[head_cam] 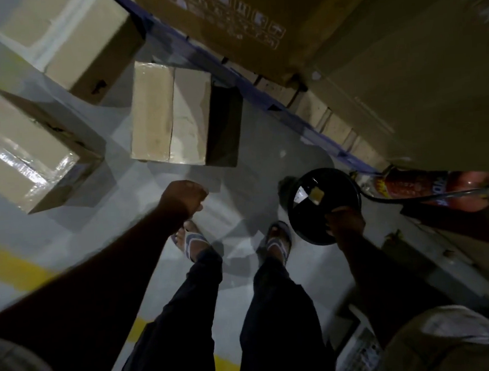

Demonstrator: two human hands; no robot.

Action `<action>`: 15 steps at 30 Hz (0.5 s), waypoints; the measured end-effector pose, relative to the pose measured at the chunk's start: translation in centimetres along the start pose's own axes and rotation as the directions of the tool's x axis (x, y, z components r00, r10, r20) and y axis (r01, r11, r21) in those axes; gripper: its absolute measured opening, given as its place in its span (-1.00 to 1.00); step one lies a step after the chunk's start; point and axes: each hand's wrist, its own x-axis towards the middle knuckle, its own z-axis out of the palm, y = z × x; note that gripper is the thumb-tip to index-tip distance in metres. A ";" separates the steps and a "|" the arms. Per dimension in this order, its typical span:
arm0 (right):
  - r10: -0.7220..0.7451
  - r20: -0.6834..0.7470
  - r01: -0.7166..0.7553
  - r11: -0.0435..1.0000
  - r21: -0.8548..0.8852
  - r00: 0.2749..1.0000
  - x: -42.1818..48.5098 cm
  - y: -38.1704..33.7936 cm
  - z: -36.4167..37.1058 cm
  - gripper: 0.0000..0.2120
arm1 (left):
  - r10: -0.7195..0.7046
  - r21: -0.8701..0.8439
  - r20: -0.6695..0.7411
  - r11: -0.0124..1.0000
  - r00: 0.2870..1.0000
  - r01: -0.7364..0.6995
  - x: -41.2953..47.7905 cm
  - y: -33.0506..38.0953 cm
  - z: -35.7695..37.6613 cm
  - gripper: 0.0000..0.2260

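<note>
Grey warehouse floor (pixel 264 154), we stand in sandals, our left hand (pixel 184 199) curled in an empty fist, our right hand (pixel 347 224) gripping the black disc (pixel 313 218) by its rim beside our right foot, red fire extinguisher (pixel 442 190) behind it, lettering blurred, taped cartons (pixel 170 112) ahead, big carton (pixel 254 23) beyond with unreadable handling symbols.

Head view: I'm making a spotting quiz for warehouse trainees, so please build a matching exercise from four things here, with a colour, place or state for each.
Things:
1. black disc
2. fire extinguisher
3. cardboard box
4. floor stripe

Descriptions:
A. yellow, painted on the grey floor
B. gripped at its lower rim by the right hand
C. red, with a black hose
D. taped shut, standing on the floor ahead of the feet

Pairs: 1-B, 2-C, 3-D, 4-A
</note>
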 end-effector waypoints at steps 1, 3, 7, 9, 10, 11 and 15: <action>-0.013 0.017 0.013 0.999 -0.033 1.000 -0.6 -0.6 0.8 -0.85 | 0.003 0.009 0.016 1.000 1.000 -0.003 -0.2 0.3 -0.1 -0.77; -0.038 0.054 0.040 0.999 -0.037 0.998 -1.9 -1.8 2.4 -0.81 | 0.017 0.015 0.036 1.000 0.999 -0.018 -0.3 0.9 -0.3 -0.77; -0.128 0.167 0.139 0.989 -0.054 0.978 -4.1 -5.1 7.1 -0.87 | 0.019 -0.004 0.057 1.000 0.998 -0.018 0.0 2.5 -1.5 -0.77; -0.149 0.238 0.165 0.985 -0.049 0.960 -4.4 -6.8 9.5 -0.91 | 0.010 -0.004 0.051 1.000 0.999 -0.010 0.6 3.4 -2.8 -0.77; -0.171 0.269 0.194 0.979 -0.060 0.948 -3.9 -7.7 10.9 -0.89 | 0.005 -0.026 0.035 1.000 0.999 -0.004 1.1 3.8 -3.5 -0.76; -0.190 0.294 0.223 0.972 -0.081 0.937 -3.5 -8.7 12.2 -0.85 | -0.008 -0.048 0.021 0.999 1.000 0.009 1.7 4.2 -4.3 -0.77; -0.300 0.329 0.375 0.907 -0.192 0.895 -1.8 -13.4 17.6 -0.77 | -0.048 -0.167 -0.051 0.985 0.998 0.039 5.4 4.2 -7.3 -0.91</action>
